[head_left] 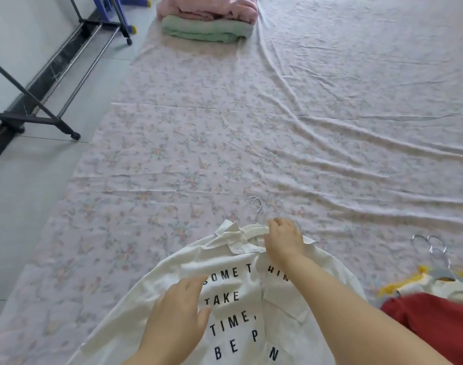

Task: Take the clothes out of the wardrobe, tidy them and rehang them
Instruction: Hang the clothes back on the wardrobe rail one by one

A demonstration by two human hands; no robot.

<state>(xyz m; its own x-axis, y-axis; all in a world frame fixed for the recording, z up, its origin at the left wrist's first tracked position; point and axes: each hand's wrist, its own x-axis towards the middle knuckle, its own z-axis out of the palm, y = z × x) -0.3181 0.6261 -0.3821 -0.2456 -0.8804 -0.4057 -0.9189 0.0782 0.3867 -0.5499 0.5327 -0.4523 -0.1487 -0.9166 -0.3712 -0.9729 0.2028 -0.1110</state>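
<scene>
working on the white collared cotton shirt with black printed lettering (240,299), laying it front-up on the pale floral bedsheet (225,127) covering the floor, right at the near edge of view. pressing the left hand (180,314) flat on the chest panel, fingers straight and released, probably pinning the cloth against sliding. curling the right hand (284,241) round the shoulder of the white plastic hanger with a thin metal hook (252,231) at the collar, grasping it (pulling it out of the neck or seating it, cannot tell which). judging this as the tidying step, flattening on the sheet for smoothing ahead of rehanging. noting the folded pink and green cloth pile (209,19) well apart at the far end, the red garment (430,320) and the yellow-trimmed garment on a hanger (435,281) near on the right, the black metal clothes rack (40,109) standing off the sheet on the left.
</scene>
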